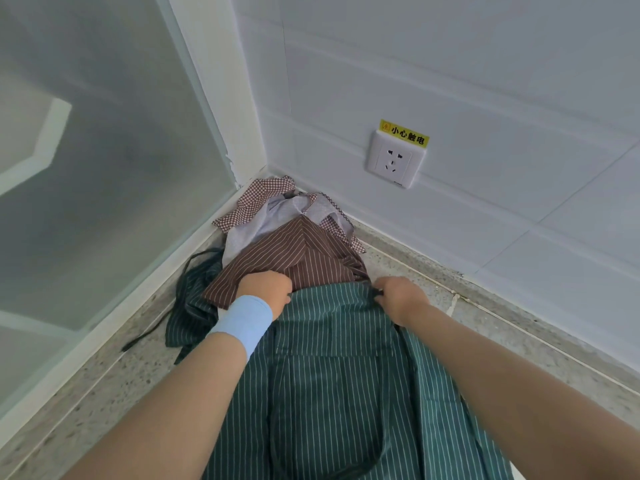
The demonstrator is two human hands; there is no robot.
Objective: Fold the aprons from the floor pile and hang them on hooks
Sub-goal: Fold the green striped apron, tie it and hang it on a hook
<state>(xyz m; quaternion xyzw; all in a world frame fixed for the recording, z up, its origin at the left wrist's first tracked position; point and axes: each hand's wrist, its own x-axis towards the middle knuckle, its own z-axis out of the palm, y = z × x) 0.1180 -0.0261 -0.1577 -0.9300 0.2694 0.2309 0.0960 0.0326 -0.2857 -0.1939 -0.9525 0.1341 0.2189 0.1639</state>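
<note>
The left hand (266, 289) and right hand (398, 296) — fingers curled — pinch the green apron (346, 382).

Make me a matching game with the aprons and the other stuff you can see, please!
Things:
1. green striped apron
2. brown striped apron
3. checked apron
4. socket

Places:
A. on the wall, under a yellow sticker
B. deepest in the corner
C. gripped by the left hand and right hand
D. lying just beyond the hands

Pairs: 1-C, 2-D, 3-B, 4-A
</note>
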